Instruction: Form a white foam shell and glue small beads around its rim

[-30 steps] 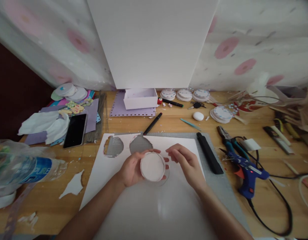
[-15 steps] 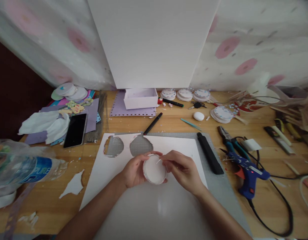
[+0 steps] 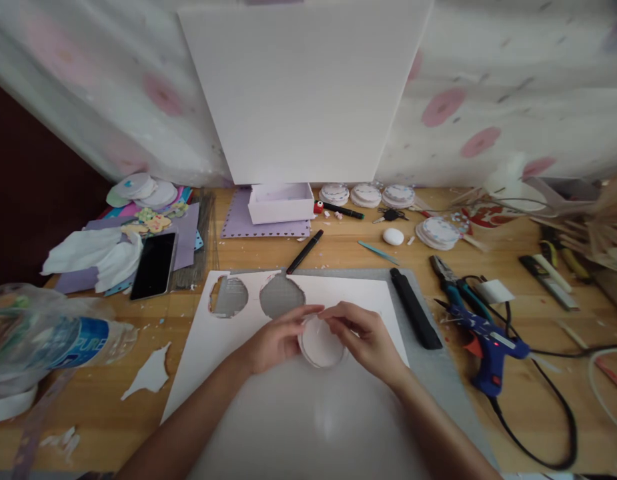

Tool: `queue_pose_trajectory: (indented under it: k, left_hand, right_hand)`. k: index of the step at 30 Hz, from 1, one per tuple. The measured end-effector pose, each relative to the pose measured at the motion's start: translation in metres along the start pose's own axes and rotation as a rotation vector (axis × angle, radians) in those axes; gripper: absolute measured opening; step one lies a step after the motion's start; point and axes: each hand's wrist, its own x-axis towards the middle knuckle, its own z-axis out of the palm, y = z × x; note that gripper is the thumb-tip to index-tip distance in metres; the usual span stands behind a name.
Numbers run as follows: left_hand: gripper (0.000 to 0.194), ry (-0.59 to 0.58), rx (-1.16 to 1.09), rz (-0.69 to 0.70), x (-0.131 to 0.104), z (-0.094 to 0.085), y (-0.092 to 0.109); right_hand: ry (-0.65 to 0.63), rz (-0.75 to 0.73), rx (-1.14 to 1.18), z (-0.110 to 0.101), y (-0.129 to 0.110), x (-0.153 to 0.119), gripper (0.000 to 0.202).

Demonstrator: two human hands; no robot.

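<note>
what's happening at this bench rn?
A person is handling a round white piece with both hands. The left hand holds it from the left, and the right hand's fingertips are at its upper right rim; whether they grip it is unclear. Below is a white sheet with two roundish holes near its far edge, lying on a grey mat. A blue glue gun showing a red light lies off to the right.
</note>
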Motion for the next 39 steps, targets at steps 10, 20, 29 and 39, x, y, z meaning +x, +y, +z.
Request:
queue_pose_trajectory:
  k: [10, 20, 29, 39]
  left_hand:
    - [0.050, 0.337, 1.037, 0.377, -0.061, 0.012, 0.019]
    - [0.022, 0.548, 1.108, 0.363, -0.041, 0.029, -0.021]
    - [0.014, 0.439, 1.314, 0.443, -0.037, 0.027, -0.010]
    - [0.015, 0.388, 1.326, 0.529, -0.033, 0.027, -0.008]
  right_hand:
    - [-0.006, 0.166, 0.051, 0.008, 0.002, -0.019, 0.022]
    - [0.059, 0.159, 0.110, 0.024, -0.002, -0.033, 0.025]
    - [0.151, 0.084, -0.108, 0.010, 0.000, -0.038, 0.027]
    - [-0.067, 0.108, -0.171, 0.021, 0.005, -0.031, 0.017]
